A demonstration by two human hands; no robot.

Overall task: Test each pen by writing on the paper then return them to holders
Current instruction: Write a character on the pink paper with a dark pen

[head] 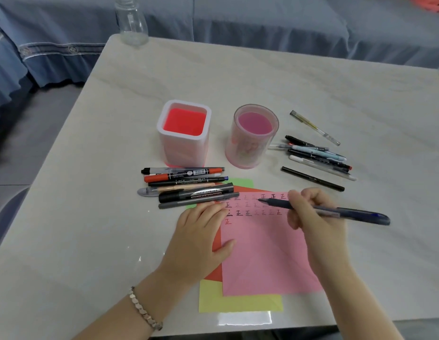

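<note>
- So, far left: marker pile (189, 186) lies on the tabletop (90, 241) just in front of the square holder (184, 150). Fat barrels are light, stiff and prone to roll. Take each mid-barrel, not by the cap.
- Square holder is upright and looks empty. Probably light plastic, so it could tip if a pen is jabbed in at an angle.
- Left hand (201, 231) has its fingers spread flat, with the thumb and palm pressing the left edge of the pink paper (262, 261). It holds nothing.
- Round holder (248, 148) is clear-walled, upright and also looks empty.
- Pink paper is a thin, floppy sheet on top of other coloured sheets, with rows of test marks along its top. It will slide unless pinned.
- Right hand (311, 217) has its fingers curled round the blue pen (356, 213) in a writing grip near the front. The tip is at the top row of marks; I can't tell if it touches.
- Blue pen is slim, rigid and light, and the grip section is the sensible place to hold it.
- Pen pile (316, 155), right of the round holder, is loose, with thin, smooth barrels. Pinch each one singly.
</note>
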